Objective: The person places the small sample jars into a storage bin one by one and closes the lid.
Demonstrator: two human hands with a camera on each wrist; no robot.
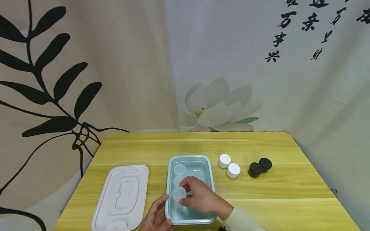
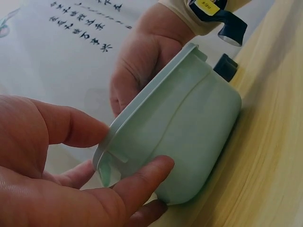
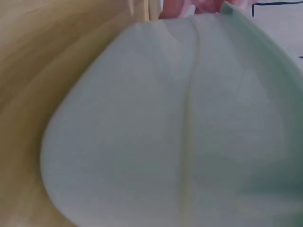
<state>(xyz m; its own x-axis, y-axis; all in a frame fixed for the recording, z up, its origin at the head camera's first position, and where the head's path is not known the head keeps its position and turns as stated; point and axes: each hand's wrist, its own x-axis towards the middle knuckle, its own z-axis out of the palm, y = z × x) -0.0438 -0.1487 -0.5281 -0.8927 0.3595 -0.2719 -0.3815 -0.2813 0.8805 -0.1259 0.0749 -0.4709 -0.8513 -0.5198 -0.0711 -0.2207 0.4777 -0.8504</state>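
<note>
A pale blue-green rectangular tub (image 1: 190, 221) stands on the wooden table. My left hand (image 1: 157, 215) grips its near left corner; in the left wrist view, fingertips press on the rim and outer wall. Reaching into the tub, my right hand (image 1: 199, 195) pinches a small round whitish piece (image 1: 179, 194) between thumb and fingers, near the left wall. Behind it in the same column lie two more such round pieces, one partly covered by my fingers (image 1: 188, 181) and one at the far end (image 1: 179, 169). In the right wrist view the tub wall (image 3: 123, 123) hides the hand's work.
Left of the tub lies a white rectangular lid (image 1: 136, 192). Two white round caps or jars (image 1: 233, 170) stand to the right, with two black ones (image 1: 255, 169) farther right. A printed curtain (image 1: 130, 64) hangs behind the table (image 1: 289, 211).
</note>
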